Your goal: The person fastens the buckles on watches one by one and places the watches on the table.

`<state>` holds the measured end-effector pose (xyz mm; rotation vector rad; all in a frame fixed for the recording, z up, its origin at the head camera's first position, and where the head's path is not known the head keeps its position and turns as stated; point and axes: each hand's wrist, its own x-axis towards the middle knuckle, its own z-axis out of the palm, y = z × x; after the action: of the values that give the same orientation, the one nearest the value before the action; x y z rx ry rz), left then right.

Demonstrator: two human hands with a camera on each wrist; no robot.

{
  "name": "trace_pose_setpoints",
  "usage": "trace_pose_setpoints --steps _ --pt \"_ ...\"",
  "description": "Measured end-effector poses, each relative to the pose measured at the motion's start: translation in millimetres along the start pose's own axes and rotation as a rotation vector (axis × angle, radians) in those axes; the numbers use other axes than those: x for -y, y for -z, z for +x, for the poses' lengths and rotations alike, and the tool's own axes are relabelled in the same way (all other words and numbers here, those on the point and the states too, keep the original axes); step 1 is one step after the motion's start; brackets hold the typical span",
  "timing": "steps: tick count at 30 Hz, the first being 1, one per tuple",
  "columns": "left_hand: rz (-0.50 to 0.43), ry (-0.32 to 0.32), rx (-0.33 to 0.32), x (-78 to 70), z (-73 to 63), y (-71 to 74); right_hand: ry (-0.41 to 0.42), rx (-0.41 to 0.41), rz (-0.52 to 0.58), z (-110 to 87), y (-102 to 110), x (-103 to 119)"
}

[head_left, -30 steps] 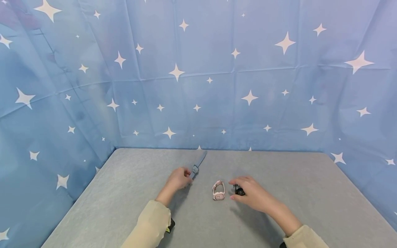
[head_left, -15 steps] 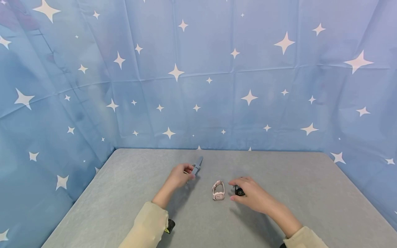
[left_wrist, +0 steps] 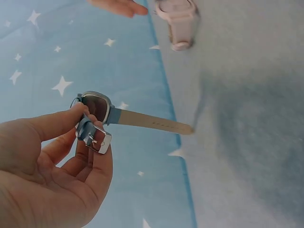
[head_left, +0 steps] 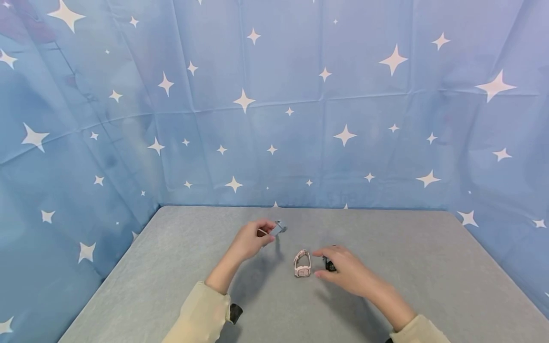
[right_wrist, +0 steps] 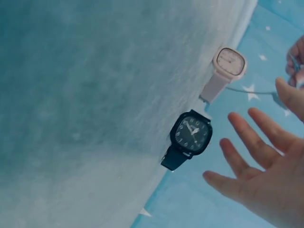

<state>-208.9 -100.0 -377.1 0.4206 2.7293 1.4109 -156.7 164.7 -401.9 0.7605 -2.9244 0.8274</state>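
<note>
My left hand (head_left: 246,243) pinches a blue wristwatch (head_left: 278,228) between thumb and fingers, raised over the table. In the left wrist view, the watch's silver buckle (left_wrist: 103,142) lies by the fingertips, and its free strap (left_wrist: 153,122) stretches away with the tan underside showing. My right hand (head_left: 350,272) hovers with spread fingers over a black wristwatch (head_left: 329,264), partly hidden by that hand in the head view. The right wrist view shows the black watch's dark square dial and white numerals, apart from the fingers. Between both hands a pale pink wristwatch (head_left: 302,270) sits on the table.
The grey table (head_left: 171,267) runs back to a blue curtain (head_left: 291,162) with white stars, which also closes off the left side. A small black object (head_left: 235,313) shows beneath the left sleeve.
My left hand has lifted and turned the blue wristwatch, its strap swinging from lying stretched toward the back to pointing away from the head camera. The right hand has shifted slightly left.
</note>
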Motion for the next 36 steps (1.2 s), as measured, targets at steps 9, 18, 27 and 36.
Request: trace_pose_setpoints --steps 9,18,27,36 --pt "-0.018 -0.099 0.004 -20.6 -9.0 2.5 0.047 -0.073 0.093 3.5 -2 10" --pt "-0.015 -0.170 0.027 -35.4 -16.4 2.2 0.000 0.006 0.497 12.2 -4 19" --pt "-0.044 -0.261 0.076 -48.6 -25.0 -4.6 -0.154 0.215 0.993 15.1 2 26" --pt "-0.086 -0.307 0.156 -48.7 -30.0 -11.6 -0.125 0.362 1.558 16.8 0 15"
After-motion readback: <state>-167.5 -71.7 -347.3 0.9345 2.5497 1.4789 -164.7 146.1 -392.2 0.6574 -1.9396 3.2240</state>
